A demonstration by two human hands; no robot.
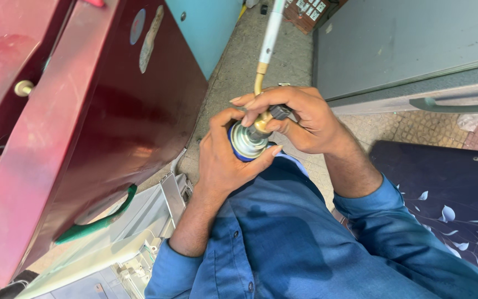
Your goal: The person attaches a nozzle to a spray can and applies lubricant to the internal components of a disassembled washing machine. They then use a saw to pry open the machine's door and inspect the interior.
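Your left hand (222, 160) wraps the blue gas canister (245, 143), held upright against your chest, its metal top facing the camera. Your right hand (297, 119) closes its fingers on the brass torch head (263, 118) seated on the canister's valve, near the black knob (280, 111). The torch's tube (269, 36) points away toward the paved floor (261, 55). Keep the left grip firm and the canister steady so only the head turns. Keep the fitting square to the valve; a tilt probably risks cross-threading. Keep the tube pointed away from your shirt and from the maroon fridge door (100, 127) on your left and the grey appliance (405, 44) on the right.
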